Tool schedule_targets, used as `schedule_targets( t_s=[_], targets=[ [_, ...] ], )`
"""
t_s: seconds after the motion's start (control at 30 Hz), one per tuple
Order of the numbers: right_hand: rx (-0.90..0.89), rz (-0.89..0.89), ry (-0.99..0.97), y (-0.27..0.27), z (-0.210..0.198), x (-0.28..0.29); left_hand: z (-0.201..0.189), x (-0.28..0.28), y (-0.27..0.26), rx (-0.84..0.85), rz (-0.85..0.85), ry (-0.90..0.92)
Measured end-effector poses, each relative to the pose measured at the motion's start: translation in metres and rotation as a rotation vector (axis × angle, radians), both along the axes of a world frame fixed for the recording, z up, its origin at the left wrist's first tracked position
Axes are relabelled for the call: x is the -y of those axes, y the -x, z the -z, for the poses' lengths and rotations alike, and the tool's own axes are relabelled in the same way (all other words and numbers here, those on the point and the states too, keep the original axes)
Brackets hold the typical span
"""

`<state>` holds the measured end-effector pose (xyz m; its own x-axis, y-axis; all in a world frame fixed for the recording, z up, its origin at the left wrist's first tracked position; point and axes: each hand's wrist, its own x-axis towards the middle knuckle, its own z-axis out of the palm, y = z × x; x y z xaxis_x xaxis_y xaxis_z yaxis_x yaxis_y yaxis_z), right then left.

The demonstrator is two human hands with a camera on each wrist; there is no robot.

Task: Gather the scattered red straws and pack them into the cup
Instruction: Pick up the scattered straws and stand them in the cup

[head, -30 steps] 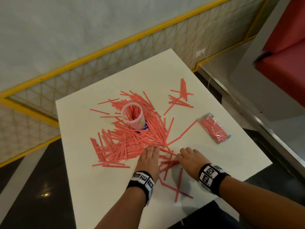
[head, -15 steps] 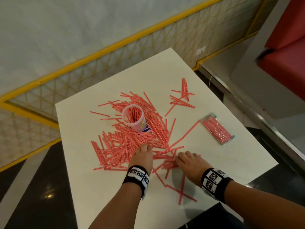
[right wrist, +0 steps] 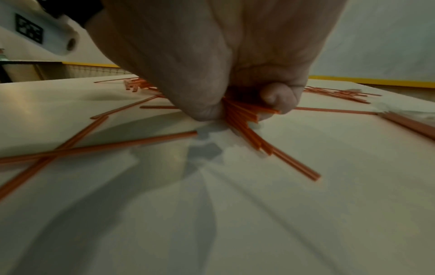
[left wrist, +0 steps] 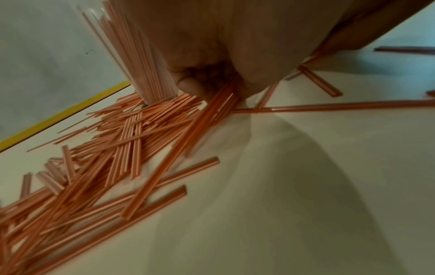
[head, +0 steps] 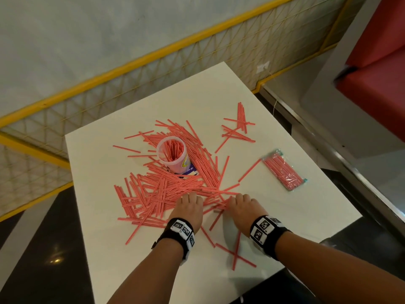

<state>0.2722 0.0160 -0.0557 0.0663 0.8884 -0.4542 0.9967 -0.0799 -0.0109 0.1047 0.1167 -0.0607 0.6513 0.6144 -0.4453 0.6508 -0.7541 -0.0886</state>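
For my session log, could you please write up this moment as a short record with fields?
cup: clear cup upright amid the pile, already holding straws
loose straws: main pile around and in front of the cup; smaller cluster at the far right
packet: sealed packet of straws lying apart on the right
left hand: left hand pinches a few straws at the pile's near edge
right hand: right hand grips a small bunch of straws on the table

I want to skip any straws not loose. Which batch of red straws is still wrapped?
The bundle in clear plastic wrap, lying alone toward the table's right side, right of the cup. All other straws lie loose.
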Motion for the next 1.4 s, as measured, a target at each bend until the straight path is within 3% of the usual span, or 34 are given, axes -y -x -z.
schedule_targets(
  t_s=[0.23,0.4,0.47,0.63,0.77,0.97,1.2,1.4],
  targets=[
    [-0.063,0.081,-0.07,-0.013,-0.009,-0.014,-0.009,-0.009,0.011,0.29,-0.089,0.001],
    [-0.252,0.212,0.0,-0.006,-0.026,-0.033,-0.052,-0.023,0.027,0.674,-0.425,0.148],
    [-0.282,0.228,0.001,-0.005,-0.026,-0.037,-0.059,-0.028,0.045,0.747,-0.556,0.209],
    [-0.302,0.249,0.047,0.0,-0.015,-0.047,-0.048,-0.034,0.104,0.566,-0.788,0.16],
    [-0.195,0.184,0.059,0.009,-0.012,-0.054,-0.027,-0.032,0.139,0.363,-0.983,0.186],
    [-0.074,0.075,0.112,0.023,-0.018,-0.057,-0.004,-0.021,0.154,0.372,-1.125,0.22],
    [-0.07,0.082,0.133,0.028,-0.017,-0.055,-0.01,-0.026,0.124,0.407,-1.038,0.088],
    [-0.225,0.174,0.038,0.039,-0.024,-0.047,-0.011,-0.048,0.094,0.253,-0.892,0.162]
  ],
)
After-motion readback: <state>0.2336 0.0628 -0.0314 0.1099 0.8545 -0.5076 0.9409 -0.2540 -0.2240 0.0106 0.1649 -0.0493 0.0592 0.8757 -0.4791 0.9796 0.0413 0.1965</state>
